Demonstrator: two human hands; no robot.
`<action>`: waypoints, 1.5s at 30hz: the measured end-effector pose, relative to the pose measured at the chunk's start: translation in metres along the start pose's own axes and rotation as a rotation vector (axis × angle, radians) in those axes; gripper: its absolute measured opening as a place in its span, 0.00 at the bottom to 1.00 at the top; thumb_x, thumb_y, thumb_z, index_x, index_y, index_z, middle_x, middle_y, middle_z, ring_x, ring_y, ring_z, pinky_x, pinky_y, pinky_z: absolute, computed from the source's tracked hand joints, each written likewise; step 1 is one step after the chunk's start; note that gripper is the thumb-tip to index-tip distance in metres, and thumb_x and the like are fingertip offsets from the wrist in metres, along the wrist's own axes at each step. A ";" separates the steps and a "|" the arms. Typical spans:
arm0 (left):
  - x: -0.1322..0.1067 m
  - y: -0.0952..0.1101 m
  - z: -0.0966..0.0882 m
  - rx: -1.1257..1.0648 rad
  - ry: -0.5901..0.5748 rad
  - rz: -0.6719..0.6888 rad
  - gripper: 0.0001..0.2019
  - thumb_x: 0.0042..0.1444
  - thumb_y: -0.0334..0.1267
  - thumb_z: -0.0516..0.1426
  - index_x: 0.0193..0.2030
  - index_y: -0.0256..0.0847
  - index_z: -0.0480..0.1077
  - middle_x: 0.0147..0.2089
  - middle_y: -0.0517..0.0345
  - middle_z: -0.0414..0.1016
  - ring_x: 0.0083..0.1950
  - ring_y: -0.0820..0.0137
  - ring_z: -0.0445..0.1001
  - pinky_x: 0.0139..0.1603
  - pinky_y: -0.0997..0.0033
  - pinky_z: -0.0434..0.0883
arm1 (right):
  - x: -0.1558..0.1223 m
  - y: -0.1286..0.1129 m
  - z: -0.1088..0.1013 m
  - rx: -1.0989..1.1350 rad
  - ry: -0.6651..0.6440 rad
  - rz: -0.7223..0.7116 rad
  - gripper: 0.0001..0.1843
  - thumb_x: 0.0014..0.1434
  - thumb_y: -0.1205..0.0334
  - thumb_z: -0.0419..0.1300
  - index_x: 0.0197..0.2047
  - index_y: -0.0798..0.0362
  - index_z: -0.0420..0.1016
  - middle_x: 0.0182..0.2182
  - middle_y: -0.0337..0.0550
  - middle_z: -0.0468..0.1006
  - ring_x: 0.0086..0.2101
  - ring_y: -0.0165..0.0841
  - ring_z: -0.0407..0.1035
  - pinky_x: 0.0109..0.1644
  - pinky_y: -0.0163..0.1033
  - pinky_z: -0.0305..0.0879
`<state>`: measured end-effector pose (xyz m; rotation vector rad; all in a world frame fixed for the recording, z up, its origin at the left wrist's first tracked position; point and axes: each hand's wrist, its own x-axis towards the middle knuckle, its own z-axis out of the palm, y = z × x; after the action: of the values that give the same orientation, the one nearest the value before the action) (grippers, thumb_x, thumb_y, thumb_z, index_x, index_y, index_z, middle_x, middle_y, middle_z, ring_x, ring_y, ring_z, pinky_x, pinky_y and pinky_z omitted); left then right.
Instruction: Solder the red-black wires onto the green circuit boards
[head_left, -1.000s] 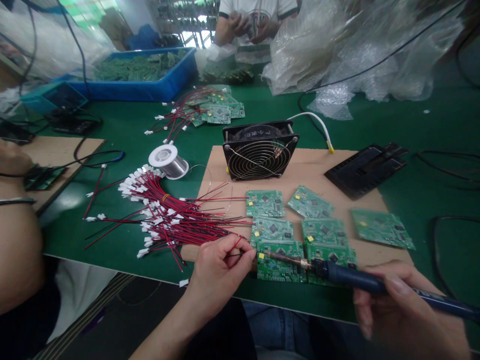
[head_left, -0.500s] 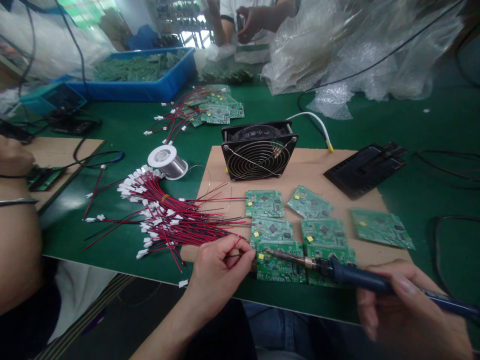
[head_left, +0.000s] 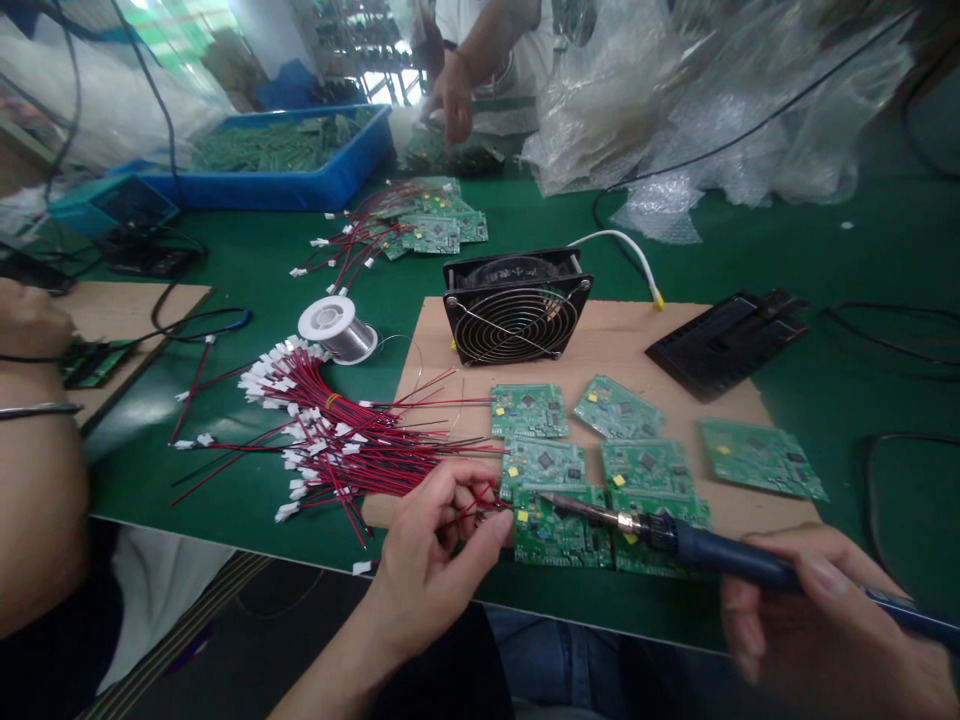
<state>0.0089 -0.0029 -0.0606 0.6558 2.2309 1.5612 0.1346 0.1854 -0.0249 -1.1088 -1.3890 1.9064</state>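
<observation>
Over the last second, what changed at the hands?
The soldering iron in the right hand drew back right, its tip lifting off the board's left edge. The left hand loosened its pinch but keeps the wire at the circuit board. A co-worker's hand reached down. Fan, wire bundle unchanged.

Left hand [head_left: 442, 545] reaches over the desk's near edge, thumb and fingers pinched. Right hand [head_left: 832, 625] is curled in a grip at the lower right.
</observation>
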 end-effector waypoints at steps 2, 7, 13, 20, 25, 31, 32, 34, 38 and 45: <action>-0.002 -0.003 -0.001 -0.008 0.045 0.049 0.05 0.61 0.38 0.57 0.42 0.41 0.70 0.37 0.57 0.72 0.35 0.75 0.71 0.31 0.80 0.69 | 0.000 0.000 0.000 0.004 -0.005 -0.006 0.11 0.53 0.51 0.65 0.27 0.49 0.73 0.16 0.37 0.69 0.12 0.28 0.60 0.12 0.27 0.56; -0.001 -0.005 -0.001 0.013 0.068 0.161 0.03 0.61 0.33 0.58 0.37 0.42 0.74 0.35 0.60 0.73 0.34 0.77 0.72 0.30 0.82 0.68 | 0.002 0.000 -0.001 0.024 0.018 0.035 0.13 0.50 0.50 0.67 0.27 0.50 0.73 0.16 0.38 0.69 0.12 0.28 0.60 0.12 0.27 0.56; 0.003 0.004 0.000 0.112 0.103 0.215 0.05 0.58 0.30 0.59 0.33 0.40 0.75 0.31 0.61 0.75 0.32 0.77 0.73 0.28 0.83 0.68 | 0.003 0.000 -0.003 0.032 0.027 0.049 0.14 0.47 0.49 0.68 0.26 0.49 0.73 0.15 0.38 0.68 0.12 0.29 0.59 0.11 0.28 0.55; 0.008 0.013 0.001 0.323 0.060 0.279 0.05 0.61 0.29 0.56 0.35 0.40 0.71 0.31 0.65 0.75 0.30 0.79 0.73 0.31 0.84 0.67 | 0.002 0.001 -0.002 0.026 0.007 0.011 0.12 0.50 0.50 0.66 0.27 0.49 0.73 0.16 0.38 0.69 0.12 0.28 0.60 0.12 0.27 0.56; 0.010 0.010 -0.003 0.461 -0.082 0.311 0.07 0.66 0.32 0.51 0.38 0.40 0.69 0.34 0.63 0.74 0.34 0.76 0.74 0.35 0.77 0.66 | 0.001 0.002 -0.003 0.013 0.005 0.012 0.13 0.50 0.49 0.67 0.27 0.49 0.74 0.16 0.38 0.69 0.12 0.29 0.60 0.12 0.28 0.56; 0.012 0.011 -0.005 0.370 -0.201 0.246 0.08 0.65 0.34 0.50 0.35 0.40 0.67 0.34 0.61 0.71 0.35 0.74 0.69 0.36 0.74 0.63 | 0.000 0.001 -0.004 0.000 -0.017 0.008 0.11 0.53 0.51 0.65 0.27 0.49 0.74 0.16 0.39 0.69 0.13 0.28 0.60 0.13 0.27 0.56; 0.013 0.011 -0.005 0.358 -0.198 0.236 0.08 0.65 0.34 0.51 0.34 0.40 0.67 0.33 0.61 0.70 0.34 0.74 0.68 0.36 0.74 0.63 | 0.001 0.001 -0.005 -0.003 -0.025 0.003 0.11 0.53 0.51 0.65 0.28 0.49 0.74 0.16 0.38 0.69 0.13 0.28 0.60 0.13 0.27 0.56; 0.014 0.012 -0.004 0.346 -0.189 0.217 0.08 0.64 0.34 0.51 0.33 0.39 0.67 0.32 0.61 0.70 0.34 0.74 0.68 0.35 0.74 0.62 | 0.001 0.002 -0.006 -0.008 -0.036 -0.005 0.11 0.54 0.51 0.64 0.28 0.48 0.74 0.16 0.38 0.69 0.13 0.28 0.60 0.13 0.27 0.56; 0.014 0.012 -0.003 0.335 -0.164 0.218 0.08 0.63 0.33 0.52 0.32 0.39 0.66 0.31 0.62 0.69 0.32 0.75 0.67 0.34 0.75 0.62 | 0.003 0.002 -0.007 -0.007 -0.031 0.021 0.13 0.52 0.49 0.66 0.27 0.49 0.74 0.16 0.39 0.69 0.12 0.29 0.60 0.13 0.28 0.56; 0.015 0.011 -0.004 0.316 -0.113 0.219 0.07 0.60 0.31 0.55 0.30 0.40 0.68 0.28 0.65 0.70 0.29 0.78 0.67 0.30 0.78 0.60 | 0.003 0.001 -0.006 -0.002 -0.019 0.033 0.13 0.51 0.50 0.67 0.27 0.50 0.74 0.15 0.40 0.69 0.12 0.29 0.60 0.12 0.29 0.55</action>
<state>-0.0037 0.0050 -0.0495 1.0826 2.4062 1.2332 0.1382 0.1907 -0.0282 -1.1242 -1.3909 1.9439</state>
